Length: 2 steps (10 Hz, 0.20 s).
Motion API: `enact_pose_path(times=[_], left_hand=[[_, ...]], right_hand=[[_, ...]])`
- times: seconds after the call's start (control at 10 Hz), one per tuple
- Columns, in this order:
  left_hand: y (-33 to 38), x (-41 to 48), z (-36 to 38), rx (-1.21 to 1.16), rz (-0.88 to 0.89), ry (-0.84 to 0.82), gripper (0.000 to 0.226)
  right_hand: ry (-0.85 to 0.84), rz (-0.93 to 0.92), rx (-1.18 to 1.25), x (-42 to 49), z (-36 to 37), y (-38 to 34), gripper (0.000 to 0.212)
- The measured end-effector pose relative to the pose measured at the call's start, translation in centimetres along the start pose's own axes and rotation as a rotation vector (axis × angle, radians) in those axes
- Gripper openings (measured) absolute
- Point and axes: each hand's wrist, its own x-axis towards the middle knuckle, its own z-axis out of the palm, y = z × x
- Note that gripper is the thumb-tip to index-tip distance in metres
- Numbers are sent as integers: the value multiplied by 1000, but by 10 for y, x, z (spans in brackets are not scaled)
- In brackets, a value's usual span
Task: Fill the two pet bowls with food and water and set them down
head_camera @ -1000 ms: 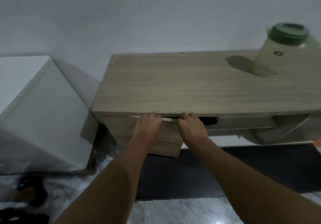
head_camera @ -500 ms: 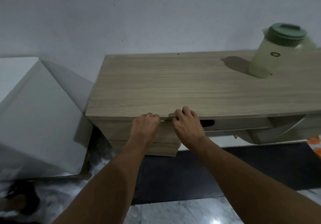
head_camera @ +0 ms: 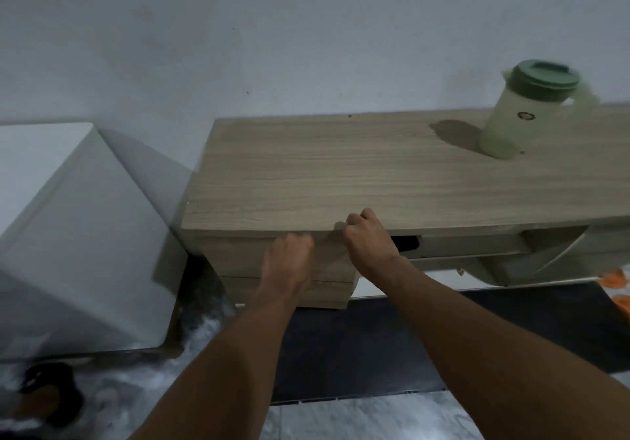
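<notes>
While the pitcher (head_camera: 525, 112) stands near the cabinet (head_camera: 358, 170) top's back right, left hand (head_camera: 288, 262) and right hand (head_camera: 370, 245) curl, knuckles bent, against its front edge; whether they grip is unclear.

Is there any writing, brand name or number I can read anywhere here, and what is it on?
No text can be read.
Pitcher: a small dark round emblem sits on its pale side, too small and blurred to read.
Wooden cabinet, white box, wall: no writing visible.
</notes>
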Motion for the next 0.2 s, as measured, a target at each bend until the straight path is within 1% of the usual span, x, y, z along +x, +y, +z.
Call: enact_pose_path(times=[0.1,0.2], left_hand=[[-9,-17,3,-108,-75,-68,28],[-14,-48,-1,-157,-117,-118,31]], right_hand=[[-39,76,172,-4,-6,1,27],[-21,237,305,-26,-12,-1,18]])
